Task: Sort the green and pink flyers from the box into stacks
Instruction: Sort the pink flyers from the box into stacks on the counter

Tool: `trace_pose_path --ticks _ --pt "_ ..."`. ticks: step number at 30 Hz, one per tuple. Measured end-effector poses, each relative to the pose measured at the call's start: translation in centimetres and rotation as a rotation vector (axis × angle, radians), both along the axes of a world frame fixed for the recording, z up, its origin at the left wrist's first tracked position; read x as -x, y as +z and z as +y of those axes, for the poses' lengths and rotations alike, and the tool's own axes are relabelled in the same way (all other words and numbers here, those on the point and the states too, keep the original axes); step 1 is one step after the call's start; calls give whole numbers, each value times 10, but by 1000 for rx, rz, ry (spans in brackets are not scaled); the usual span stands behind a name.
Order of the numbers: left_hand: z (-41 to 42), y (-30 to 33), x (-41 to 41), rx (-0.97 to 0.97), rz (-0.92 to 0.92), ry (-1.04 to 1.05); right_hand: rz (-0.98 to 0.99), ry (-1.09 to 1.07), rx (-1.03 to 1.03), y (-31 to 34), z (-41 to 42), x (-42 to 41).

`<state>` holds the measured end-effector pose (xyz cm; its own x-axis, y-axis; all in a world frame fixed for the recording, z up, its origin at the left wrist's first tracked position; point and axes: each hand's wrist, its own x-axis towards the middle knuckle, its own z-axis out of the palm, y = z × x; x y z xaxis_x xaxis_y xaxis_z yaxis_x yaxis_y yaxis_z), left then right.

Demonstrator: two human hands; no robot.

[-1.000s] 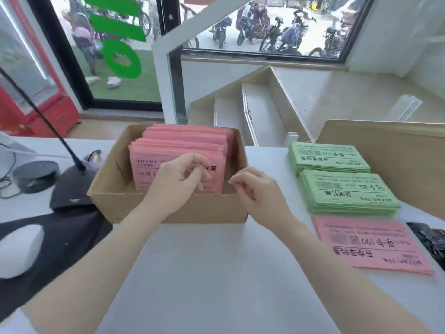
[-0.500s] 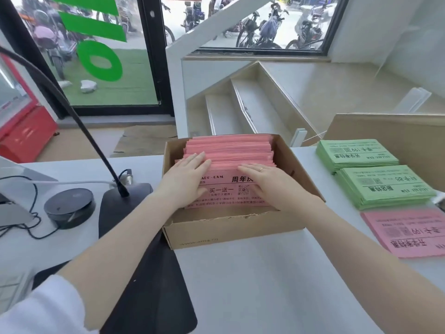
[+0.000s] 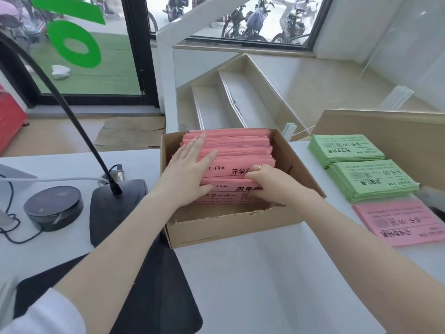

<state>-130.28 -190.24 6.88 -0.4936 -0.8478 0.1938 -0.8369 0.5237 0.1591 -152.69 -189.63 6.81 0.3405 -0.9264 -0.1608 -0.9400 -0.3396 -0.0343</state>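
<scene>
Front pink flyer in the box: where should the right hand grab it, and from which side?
Pinch its top edge from above. The front pink flyer leans back on the pack in the cardboard box, whose walls block its sides. The right hand is already curled at that edge; the left hand lies flat.

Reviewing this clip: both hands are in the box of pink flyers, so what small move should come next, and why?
Probably lift the front bunch out: the right hand curls into the pink flyers in the cardboard box, the left hand lies flat on them, and a pink stack waits outside.
</scene>
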Motion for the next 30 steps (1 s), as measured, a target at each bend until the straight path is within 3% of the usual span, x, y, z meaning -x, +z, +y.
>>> trace_pose_path --ticks 3,6,9,13,17,20,21,23,27,30 --pt "6 3 3 49 27 -139 -62 -97 79 2 6 0" --pt "19 11 6 56 121 -65 -95 -95 282 15 20 7" --pt "44 29 17 199 274 -40 -197 -67 457 41 50 21" --pt "89 62 43 295 391 -125 -317 -25 535 84 104 51" --pt "138 54 81 140 381 -238 -328 -133 350 87 156 93" --pt "169 12 107 -110 331 -150 -183 -237 93 51 181 121" --pt "175 -2 112 -169 339 -116 -224 -271 50 38 188 131" --pt "184 -20 115 -314 491 -4 -519 -371 -27 16 200 152" --pt "207 -36 114 -617 1055 276 -1178 -578 -159 -19 224 175" --pt "230 -51 124 -785 1272 347 -1476 -691 -231 -43 237 174"
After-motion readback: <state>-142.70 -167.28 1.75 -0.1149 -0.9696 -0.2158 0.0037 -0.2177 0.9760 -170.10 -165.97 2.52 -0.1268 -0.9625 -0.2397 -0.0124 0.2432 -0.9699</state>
